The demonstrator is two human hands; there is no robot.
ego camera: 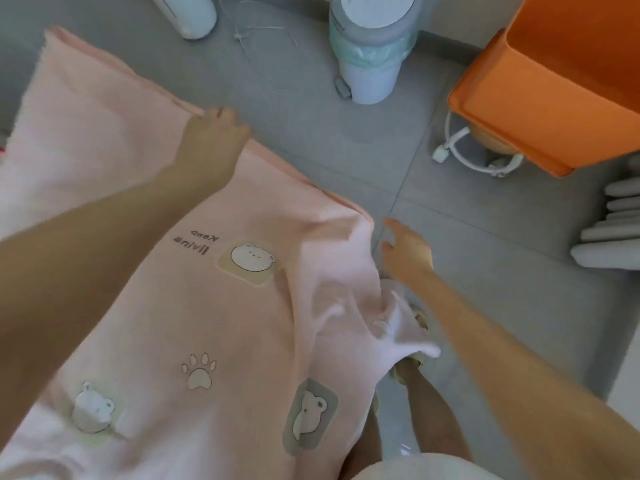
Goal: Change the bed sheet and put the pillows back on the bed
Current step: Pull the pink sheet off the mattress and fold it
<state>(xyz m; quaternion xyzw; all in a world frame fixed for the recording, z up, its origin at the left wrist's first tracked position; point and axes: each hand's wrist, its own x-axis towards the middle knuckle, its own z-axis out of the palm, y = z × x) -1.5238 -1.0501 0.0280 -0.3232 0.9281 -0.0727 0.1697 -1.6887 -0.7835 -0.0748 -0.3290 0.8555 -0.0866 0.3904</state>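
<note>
A pink bed sheet (pixel 166 306) printed with bears, a paw and some lettering spreads across the left and middle of the view, and its near corner hangs in folds over my legs. My left hand (pixel 213 133) grips the sheet's far edge, fingers curled over the hem. To the right of the sheet's corner my right hand (pixel 407 251) hovers with fingers spread, holding nothing and just clear of the fabric. No pillows are in view.
Grey tiled floor (pixel 450 209) lies beyond the sheet. A white pedal bin (pixel 372 50) stands at the top middle, another white container (pixel 188 15) at top left. An orange box (pixel 554 88) on a wheeled base is at the right. Grey padded shapes (pixel 609 230) lie at the right edge.
</note>
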